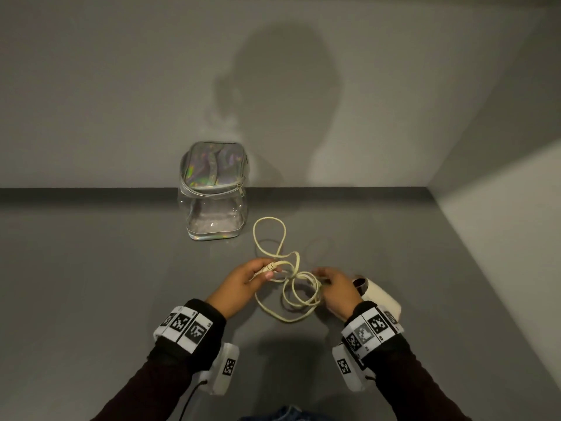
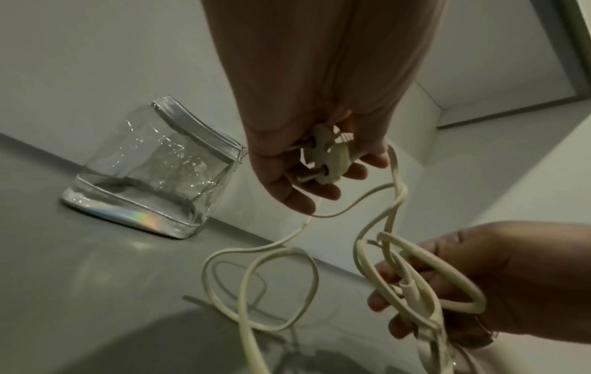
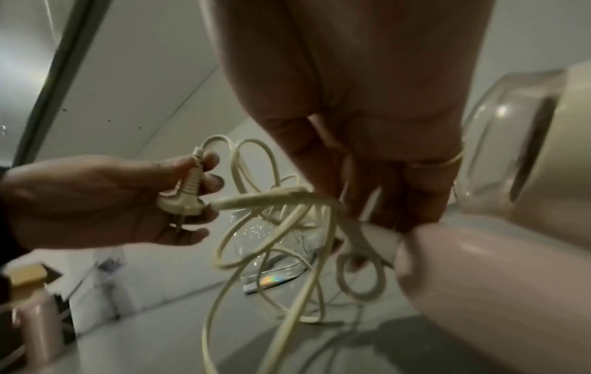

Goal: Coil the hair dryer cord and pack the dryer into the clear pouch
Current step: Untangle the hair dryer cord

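Observation:
A cream hair dryer (image 1: 381,296) (image 3: 499,273) lies on the grey table under and right of my right hand. Its cream cord (image 1: 299,291) (image 2: 255,283) (image 3: 272,235) runs in loose loops between my hands, with one loop reaching toward the pouch. My left hand (image 1: 243,284) (image 2: 307,162) (image 3: 105,202) grips the plug (image 1: 268,268) (image 2: 326,159) (image 3: 182,200). My right hand (image 1: 337,291) (image 2: 463,281) (image 3: 377,177) holds several coiled loops of cord. The clear pouch (image 1: 214,191) (image 2: 153,172), with a holographic lid and base, stands zipped at the back by the wall.
The grey table (image 1: 91,284) meets a wall at the back and another on the right, forming a corner. Blue fabric (image 1: 285,414) shows at the bottom edge. A cardboard box (image 3: 25,275) is dimly seen at far left in the right wrist view.

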Demonstrator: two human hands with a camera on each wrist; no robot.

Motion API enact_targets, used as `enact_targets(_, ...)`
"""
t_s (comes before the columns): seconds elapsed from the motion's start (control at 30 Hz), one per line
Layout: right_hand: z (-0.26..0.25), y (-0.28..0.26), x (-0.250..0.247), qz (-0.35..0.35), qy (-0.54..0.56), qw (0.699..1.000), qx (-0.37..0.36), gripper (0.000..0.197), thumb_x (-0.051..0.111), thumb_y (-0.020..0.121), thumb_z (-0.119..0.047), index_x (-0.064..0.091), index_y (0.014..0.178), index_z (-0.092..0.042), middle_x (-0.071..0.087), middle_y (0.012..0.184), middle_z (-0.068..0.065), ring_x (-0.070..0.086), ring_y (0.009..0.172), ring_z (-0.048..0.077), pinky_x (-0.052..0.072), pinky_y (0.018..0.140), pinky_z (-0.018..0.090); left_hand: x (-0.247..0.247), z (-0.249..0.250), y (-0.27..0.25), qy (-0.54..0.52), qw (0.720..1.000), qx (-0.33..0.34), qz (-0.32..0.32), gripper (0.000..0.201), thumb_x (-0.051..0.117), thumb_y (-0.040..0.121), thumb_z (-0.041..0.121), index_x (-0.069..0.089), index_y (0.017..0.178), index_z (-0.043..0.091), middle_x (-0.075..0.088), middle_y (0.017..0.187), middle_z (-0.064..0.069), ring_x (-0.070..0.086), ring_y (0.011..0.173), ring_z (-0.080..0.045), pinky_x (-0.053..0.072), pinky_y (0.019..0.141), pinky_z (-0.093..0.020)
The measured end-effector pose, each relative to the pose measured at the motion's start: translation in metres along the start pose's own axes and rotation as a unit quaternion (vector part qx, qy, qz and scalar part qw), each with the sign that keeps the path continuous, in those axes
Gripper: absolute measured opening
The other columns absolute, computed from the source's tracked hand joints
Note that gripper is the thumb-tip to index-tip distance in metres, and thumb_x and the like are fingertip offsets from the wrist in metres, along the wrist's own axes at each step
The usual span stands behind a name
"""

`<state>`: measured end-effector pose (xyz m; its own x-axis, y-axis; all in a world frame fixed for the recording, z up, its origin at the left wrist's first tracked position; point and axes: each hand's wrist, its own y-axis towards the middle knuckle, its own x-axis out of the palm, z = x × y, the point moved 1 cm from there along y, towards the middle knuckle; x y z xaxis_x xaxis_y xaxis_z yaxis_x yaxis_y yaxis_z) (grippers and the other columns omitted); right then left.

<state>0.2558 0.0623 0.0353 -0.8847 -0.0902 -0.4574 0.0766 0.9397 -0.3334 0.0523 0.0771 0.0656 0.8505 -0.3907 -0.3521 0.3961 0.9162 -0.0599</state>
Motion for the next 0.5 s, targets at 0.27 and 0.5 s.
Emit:
enact_targets(0.27,-0.011,-0.008,-0.002,-0.083,0.305,0.948,0.018,0.03,0.042,0.081,0.016,0.062,0.081,-0.007,0.071,0.068,0.003,0.065,0.052,0.009,0.054,0.051,0.017,-0.014,-0.014,0.001,0.03,0.998,-0.043,0.026,0.032,0.056,0.087,0.01,0.065,0.098,0.039,0.069,0.09,0.028,0.06,0.09,0.007,0.047,0.083,-0.013)
enact_targets(0.5,-0.025,-0.011,-0.004,-0.05,0.135,0.985,-0.091,0.028,0.059,0.082,-0.002,0.06,0.09,-0.028,0.064,0.092,0.002,0.059,0.064,0.001,0.046,0.064,0.022,-0.004,0.001,-0.007,0.047,0.996,-0.071,-0.014,0.022,0.045,0.078,0.037,0.066,0.075,0.043,0.063,0.071,0.003,0.057,0.075,-0.02,0.043,0.072,-0.027)
